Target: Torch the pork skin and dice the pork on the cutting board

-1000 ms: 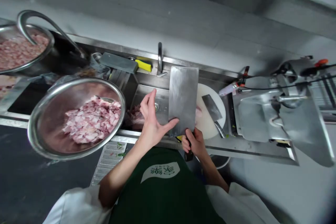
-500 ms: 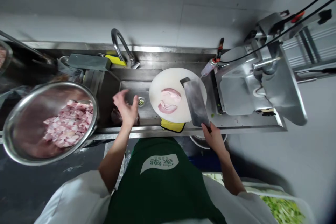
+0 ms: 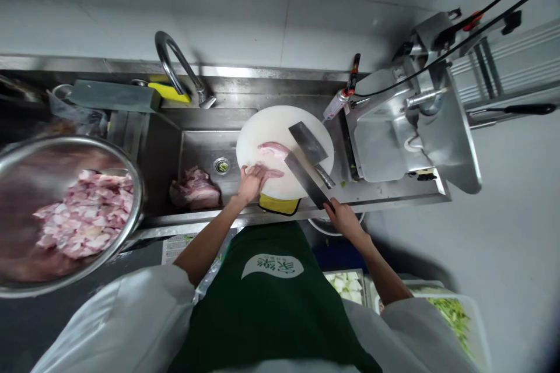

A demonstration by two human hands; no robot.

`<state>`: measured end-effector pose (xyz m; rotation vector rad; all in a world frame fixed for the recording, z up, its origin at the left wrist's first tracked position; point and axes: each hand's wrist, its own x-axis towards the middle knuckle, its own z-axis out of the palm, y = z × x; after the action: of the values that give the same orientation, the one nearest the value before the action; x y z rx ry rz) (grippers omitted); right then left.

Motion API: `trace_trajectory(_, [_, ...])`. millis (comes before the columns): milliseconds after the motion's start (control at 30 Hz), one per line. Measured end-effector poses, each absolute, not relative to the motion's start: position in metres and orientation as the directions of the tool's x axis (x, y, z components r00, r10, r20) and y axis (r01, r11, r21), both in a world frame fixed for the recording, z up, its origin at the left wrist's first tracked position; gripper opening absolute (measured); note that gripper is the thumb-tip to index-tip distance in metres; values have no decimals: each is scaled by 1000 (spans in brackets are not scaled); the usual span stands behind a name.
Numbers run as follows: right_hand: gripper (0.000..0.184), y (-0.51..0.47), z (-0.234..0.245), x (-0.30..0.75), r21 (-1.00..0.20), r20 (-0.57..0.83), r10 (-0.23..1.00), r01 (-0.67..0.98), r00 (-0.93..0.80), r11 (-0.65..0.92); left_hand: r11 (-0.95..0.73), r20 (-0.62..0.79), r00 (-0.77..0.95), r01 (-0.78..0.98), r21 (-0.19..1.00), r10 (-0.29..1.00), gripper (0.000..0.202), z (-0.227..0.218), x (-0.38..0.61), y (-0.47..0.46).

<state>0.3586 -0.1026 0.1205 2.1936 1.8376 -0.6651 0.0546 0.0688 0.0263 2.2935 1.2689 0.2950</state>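
A round white cutting board lies over the sink, with two strips of raw meat on it. My left hand reaches in from the left, its fingers closed on the nearer meat strip and covering part of it. The farther meat strip lies just behind. In my right hand is a cleaver, gripped by the handle, its blade pointing up-left towards the meat. A second cleaver rests flat on the board's right side, its handle partly behind the held blade.
A big steel bowl of cut meat stands at left. A larger meat chunk sits in the sink under the faucet. A yellow cloth pokes out under the board. At right are a spray can and a slicer.
My left hand has moved right, from above the sink onto the nearer meat strip. My right hand's cleaver has turned edge-down and swung left, uncovering the second cleaver. The view has shifted.
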Motion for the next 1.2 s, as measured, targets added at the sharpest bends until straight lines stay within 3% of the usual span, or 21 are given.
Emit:
trace_trajectory(200, [25,-76,101,386,-215,-537,841,975,-68,-59,-45,-152,194,745,665,969,34,44,43,82])
trace_trajectory(433, [28,-45,92,406,-354,-543,824,934,-163,-49,165,-109,-125,782,601,986,31,42,76,68])
trace_trajectory(567, [29,-39,97,408,-369,-549,817,928,-175,-49,151,-72,-133,827,542,988,34,33,91,45])
trace_trajectory(667, [29,-39,102,406,-362,-558,813,930,-167,-57,57,-47,-39,883,466,998,29,22,94,12])
trace_trajectory(733, [29,-40,104,406,-365,-553,816,929,-167,-57,15,-54,11,888,459,999,36,15,90,-1])
trace_trajectory(1000, [33,-32,105,410,-291,-543,835,952,-86,-92,103,-137,1,651,752,991,43,23,73,56])
trace_trajectory(1100, [34,-33,110,408,-243,-566,822,966,-67,-89,65,-159,89,642,764,983,40,23,85,63])
trace_trajectory(1200, [35,-38,119,400,-174,-569,820,983,-57,-53,-24,8,24,745,667,1000,37,20,89,48])
